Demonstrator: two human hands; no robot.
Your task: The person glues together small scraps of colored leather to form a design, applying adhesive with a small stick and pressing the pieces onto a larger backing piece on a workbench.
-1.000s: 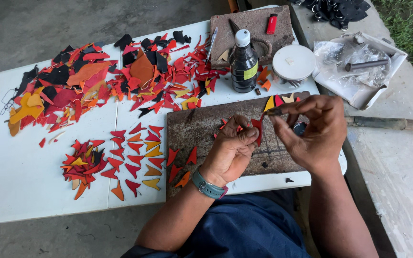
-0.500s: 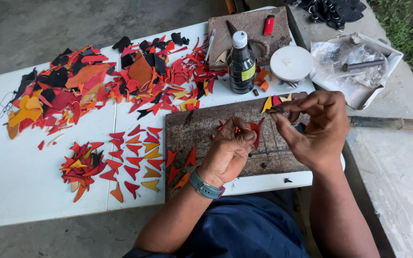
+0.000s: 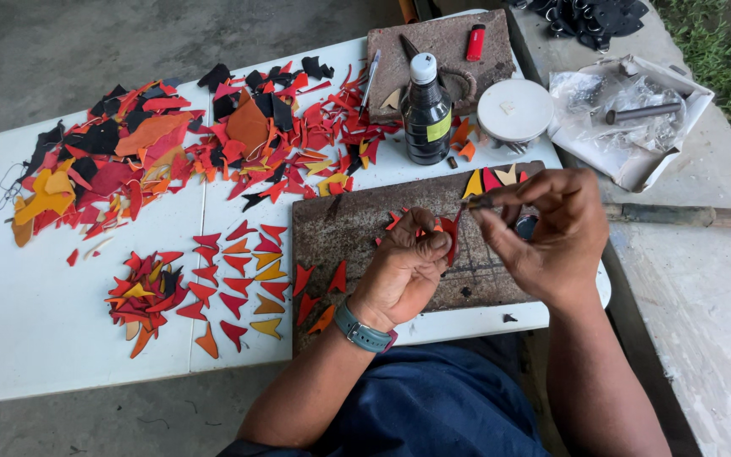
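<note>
My left hand [image 3: 403, 267] rests on a dark rusty metal plate [image 3: 344, 233] and pinches a small red leather cut-out [image 3: 447, 233]. My right hand [image 3: 543, 233] hovers just to its right, holding a thin dark tool [image 3: 477, 203] whose tip touches the red piece. More red, orange and yellow cut shapes [image 3: 239, 279] lie in rows to the left on the white table [image 3: 35, 322].
A big heap of red, orange, black and yellow scraps [image 3: 171, 152] covers the far left. A dark bottle [image 3: 425, 110], a round white lid [image 3: 515, 110], a brown block with a red lighter [image 3: 475, 41], and an open box of hardware [image 3: 628, 118] stand behind the plate.
Both hands stay over the metal plate with the red piece; the right hand has shifted slightly as it works the tool against it.
</note>
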